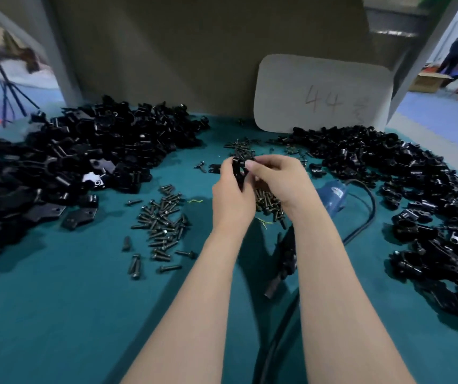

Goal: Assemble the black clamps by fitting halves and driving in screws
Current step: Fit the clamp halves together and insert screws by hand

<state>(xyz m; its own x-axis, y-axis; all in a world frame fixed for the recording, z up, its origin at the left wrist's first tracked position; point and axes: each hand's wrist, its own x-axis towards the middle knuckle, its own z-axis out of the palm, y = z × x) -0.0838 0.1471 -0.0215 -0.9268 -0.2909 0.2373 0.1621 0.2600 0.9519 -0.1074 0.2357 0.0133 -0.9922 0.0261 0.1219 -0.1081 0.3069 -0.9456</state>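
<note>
Both hands meet above the middle of the teal table (pixel 56 300). My left hand (pixel 232 195) grips a black clamp (pixel 237 169) upright between thumb and fingers. My right hand (pixel 275 178) pinches something small and dark at the clamp's top right; it is too small to tell what it is. A big pile of loose black clamp halves (pixel 70 162) lies at the left. Several dark screws (pixel 164 223) are scattered left of my left forearm, and more screws (pixel 268 203) lie under my hands.
A heap of black clamps (pixel 416 203) fills the right side. A blue power tool (pixel 333 195) with a black cable (pixel 366 217) lies right of my right wrist. A dark tool (pixel 283 261) lies between my forearms. A grey board marked 44 (pixel 322 92) leans at the back.
</note>
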